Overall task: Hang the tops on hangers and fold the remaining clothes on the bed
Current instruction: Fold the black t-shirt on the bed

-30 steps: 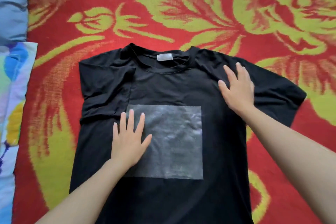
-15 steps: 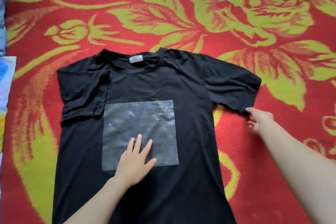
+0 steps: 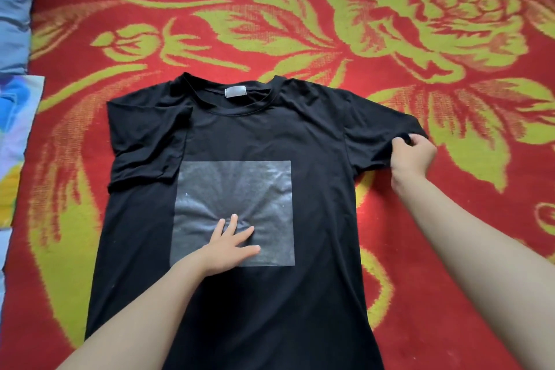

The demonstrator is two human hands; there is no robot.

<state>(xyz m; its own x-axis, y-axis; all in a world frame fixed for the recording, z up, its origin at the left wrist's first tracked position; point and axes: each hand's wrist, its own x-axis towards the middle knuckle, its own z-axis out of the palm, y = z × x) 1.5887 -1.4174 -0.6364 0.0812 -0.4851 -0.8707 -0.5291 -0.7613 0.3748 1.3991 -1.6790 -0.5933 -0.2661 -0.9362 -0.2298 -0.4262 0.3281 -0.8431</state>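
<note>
black t-shirt (image 3: 315, 144) flat on bed (image 3: 450, 219) | left hand (image 3: 231, 245) fingers spread, pressing grey print (image 3: 270, 186) | right hand (image 3: 413, 156) pinching sleeve hem

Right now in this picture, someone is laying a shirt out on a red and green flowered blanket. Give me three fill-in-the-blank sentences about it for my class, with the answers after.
1. The left hand presses flat on the grey square print of the ____ short-sleeved T-shirt.
2. The right hand pinches the hem of one ____.
3. The other sleeve lies ____ in over the chest.
Missing words: black; sleeve; folded.
</note>
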